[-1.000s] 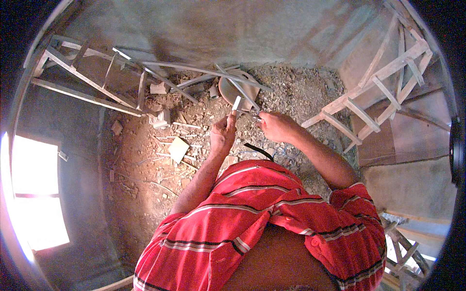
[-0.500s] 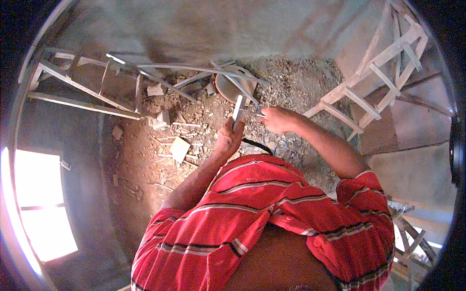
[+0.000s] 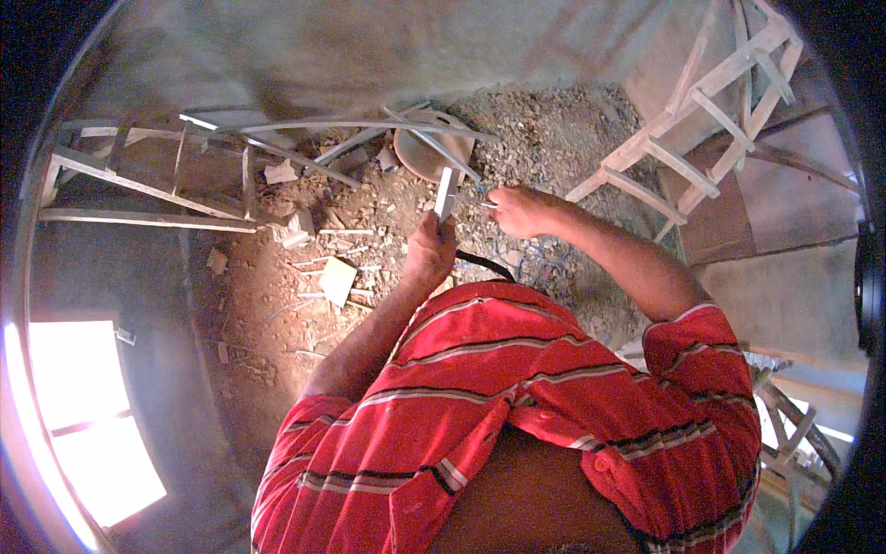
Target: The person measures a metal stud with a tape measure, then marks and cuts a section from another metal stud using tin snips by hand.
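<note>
My left hand (image 3: 431, 247) is closed round the lower end of a short, straight white bar (image 3: 446, 189), which points up and away from me. To its right my right hand (image 3: 521, 212) is closed in a pinch on a thin, pale, rod-like tool (image 3: 488, 204). That tool points left at the side of the bar; whether its tip touches cannot be told. A black cord (image 3: 486, 264) curves between my left wrist and the hem of my red striped shirt.
Gravel and rubble (image 3: 554, 120) cover the floor ahead. A round basin (image 3: 415, 152) with long strips across it stands beyond my hands. A wooden ladder (image 3: 683, 171) leans at right, a wooden frame (image 3: 148, 189) lies at left. A pale square tile (image 3: 339, 281) lies among scraps.
The whole view has shifted slightly, with surroundings and hands a little higher and further left in the picture. Both hands keep their grips, and the tool still points at the bar.
</note>
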Available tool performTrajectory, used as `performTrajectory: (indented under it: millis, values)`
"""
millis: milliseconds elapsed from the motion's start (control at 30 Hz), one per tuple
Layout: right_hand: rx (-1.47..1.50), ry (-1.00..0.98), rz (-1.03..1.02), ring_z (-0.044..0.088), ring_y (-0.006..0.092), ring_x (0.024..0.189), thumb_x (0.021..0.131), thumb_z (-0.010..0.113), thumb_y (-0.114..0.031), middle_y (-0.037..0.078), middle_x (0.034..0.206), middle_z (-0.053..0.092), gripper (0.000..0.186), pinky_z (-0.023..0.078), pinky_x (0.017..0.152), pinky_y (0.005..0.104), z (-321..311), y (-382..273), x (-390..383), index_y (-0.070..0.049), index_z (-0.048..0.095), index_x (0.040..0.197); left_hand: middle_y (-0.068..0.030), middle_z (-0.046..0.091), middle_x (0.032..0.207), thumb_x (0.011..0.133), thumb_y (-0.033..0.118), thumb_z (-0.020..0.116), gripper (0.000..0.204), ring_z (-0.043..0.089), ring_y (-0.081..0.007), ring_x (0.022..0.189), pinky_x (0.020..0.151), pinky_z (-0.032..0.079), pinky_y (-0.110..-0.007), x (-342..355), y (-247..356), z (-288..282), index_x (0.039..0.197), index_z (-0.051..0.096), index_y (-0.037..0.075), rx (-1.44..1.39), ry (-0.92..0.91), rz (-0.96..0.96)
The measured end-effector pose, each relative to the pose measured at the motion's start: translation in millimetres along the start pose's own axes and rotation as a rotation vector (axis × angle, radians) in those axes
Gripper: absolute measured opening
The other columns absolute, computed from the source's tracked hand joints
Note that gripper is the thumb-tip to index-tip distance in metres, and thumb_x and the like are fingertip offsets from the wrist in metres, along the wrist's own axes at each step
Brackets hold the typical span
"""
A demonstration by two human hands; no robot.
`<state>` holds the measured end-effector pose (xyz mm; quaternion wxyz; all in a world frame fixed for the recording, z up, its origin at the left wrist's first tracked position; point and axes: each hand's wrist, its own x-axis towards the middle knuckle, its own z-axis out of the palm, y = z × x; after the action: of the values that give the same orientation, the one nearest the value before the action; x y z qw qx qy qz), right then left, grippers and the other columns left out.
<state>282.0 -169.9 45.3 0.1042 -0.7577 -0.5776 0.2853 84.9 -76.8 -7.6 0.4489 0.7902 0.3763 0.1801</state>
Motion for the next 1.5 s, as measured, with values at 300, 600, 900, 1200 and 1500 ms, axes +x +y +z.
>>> performTrajectory:
  millis: [300,600,900,1200,1500]
  values:
    - [0.025,-0.017,0.004,0.068,0.043,0.081,0.083,0.054,-0.013,0.028,0.084,0.067,0.019,0.053,0.074,0.0523,-2.3,1.2,-5.8,0.001,0.061,0.094,-0.0135,0.064,0.075,0.099,0.03,0.059,0.028,0.063,-0.0284,0.067,0.061,0.048,-0.042,-2.1,-11.4,5.2,0.091,0.054,0.003,-0.023,0.032,0.005]
    - [0.045,0.115,-0.112,0.066,0.0433,0.07,0.085,0.057,-0.017,0.024,0.072,0.064,0.015,0.051,0.065,0.0536,12.5,13.8,-10.5,-0.002,0.057,0.088,-0.0096,0.064,0.072,0.098,0.034,0.061,0.03,0.057,-0.0189,0.064,0.061,0.047,-0.036,-0.7,-10.1,-1.0,0.094,0.06,0.004,-0.087,0.016,0.016]
    - [-0.038,0.197,-0.156,0.065,0.044,0.069,0.092,0.059,-0.026,0.023,0.07,0.063,0.023,0.05,0.062,0.0527,10.5,22.1,-16.7,-0.004,0.057,0.09,-0.0075,0.066,0.075,0.097,0.037,0.062,0.035,0.055,-0.0117,0.064,0.059,0.046,-0.031,-0.2,13.8,-19.3,0.095,0.062,0.002,-0.25,-0.167,-0.178]
    - [-0.009,0.222,-0.22,0.065,0.0442,0.066,0.086,0.059,-0.021,0.022,0.068,0.063,0.016,0.051,0.062,0.0544,8.0,16.5,-24.5,-0.005,0.056,0.085,-0.0037,0.062,0.077,0.093,0.035,0.07,0.034,0.052,-0.0106,0.061,0.055,0.044,-0.028,3.9,12.9,-50.1,0.094,0.059,0.002,-0.636,-0.451,-0.165]
    - [-0.201,0.315,-0.129,0.066,0.0426,0.068,0.083,0.06,-0.017,0.021,0.073,0.065,0.016,0.053,0.062,0.054,-14.7,-15.1,-24.0,-0.006,0.058,0.095,-0.0139,0.061,0.069,0.096,0.028,0.065,0.03,0.06,-0.0285,0.056,0.053,0.049,-0.04,17.8,0.1,-21.3,0.095,0.049,0.002,-0.019,0.072,0.153]
